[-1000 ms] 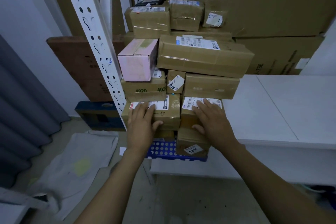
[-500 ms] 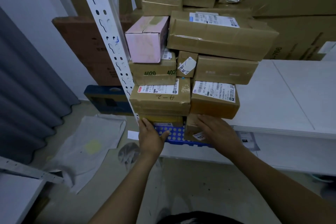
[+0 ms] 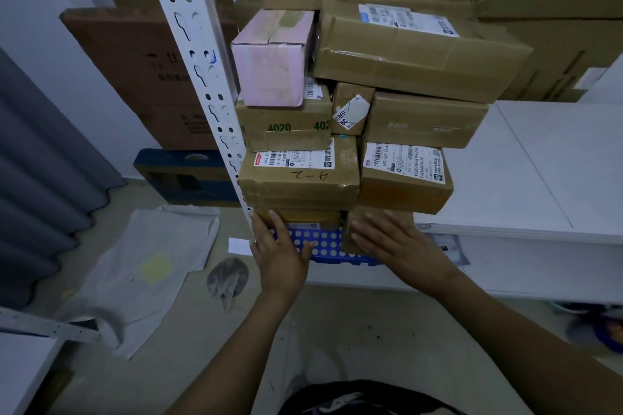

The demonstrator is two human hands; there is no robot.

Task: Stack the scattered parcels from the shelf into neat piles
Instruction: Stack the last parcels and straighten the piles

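Head view: I see both grips flat, fingers straight, holding nothing. My right grip presses the lowest brown parcel, which lies directly ahead under the stack on the shelf; my left grip is just beside, over the blue crate.

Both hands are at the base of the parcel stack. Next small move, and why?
Probably push the bottom right parcel back with the right hand, which lies flat on its front. It seems to jut forward of the labelled parcel above it. The left hand rests open on the blue tray and could steady that side.
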